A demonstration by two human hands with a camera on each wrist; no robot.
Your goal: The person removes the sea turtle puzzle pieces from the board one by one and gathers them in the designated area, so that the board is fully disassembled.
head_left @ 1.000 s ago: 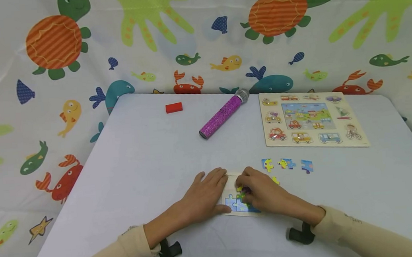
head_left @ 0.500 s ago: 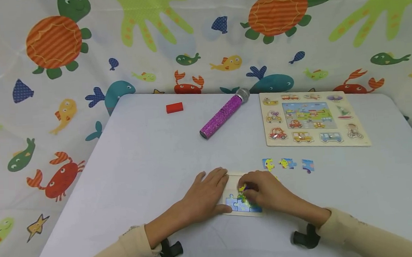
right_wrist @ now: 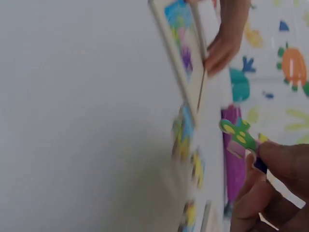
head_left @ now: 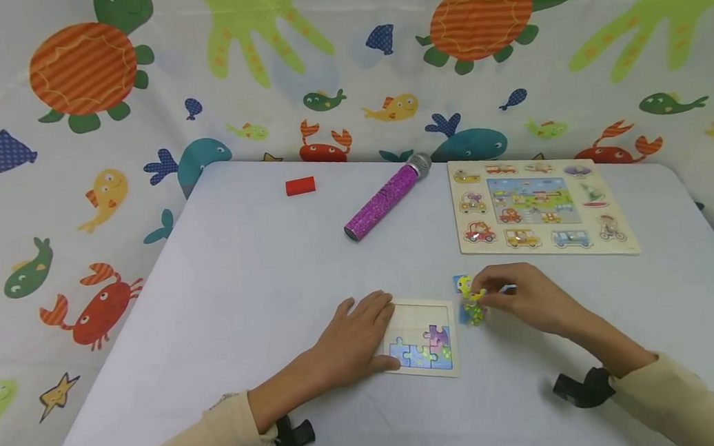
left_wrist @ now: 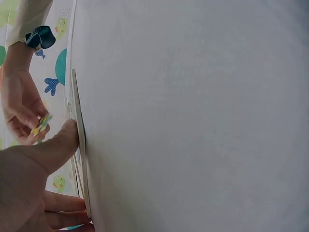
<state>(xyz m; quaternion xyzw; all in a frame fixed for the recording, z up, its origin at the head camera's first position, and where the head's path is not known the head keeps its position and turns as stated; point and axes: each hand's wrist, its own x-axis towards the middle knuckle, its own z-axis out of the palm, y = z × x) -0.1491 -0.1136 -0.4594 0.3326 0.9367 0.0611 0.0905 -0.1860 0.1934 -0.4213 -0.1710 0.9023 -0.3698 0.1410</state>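
My left hand (head_left: 355, 340) lies flat with straight fingers along the left edge of a small wooden jigsaw tray (head_left: 408, 318). Several blue and purple pieces (head_left: 421, 355) sit joined in the tray's lower part. To the right of the tray, my right hand (head_left: 533, 300) pinches a jigsaw piece (right_wrist: 239, 135), green with yellow spots and some purple, between thumb and fingers. Under and beside those fingertips lie loose jigsaw pieces (head_left: 463, 284), partly hidden by the hand. From the left wrist view, the left thumb (left_wrist: 65, 140) presses on the tray's edge.
A wooden vehicle puzzle board (head_left: 551, 242) lies at the back right of the white table (head_left: 242, 272). Left of it is a glittery purple microphone (head_left: 383, 202), and farther left a red block (head_left: 300, 186). A printed sea-animal cloth (head_left: 248, 85) hangs behind.
My right hand has moved off the tray to the right, over the loose pieces, carrying the green piece. This uncovers the tray's right side. The left hand has stayed put.
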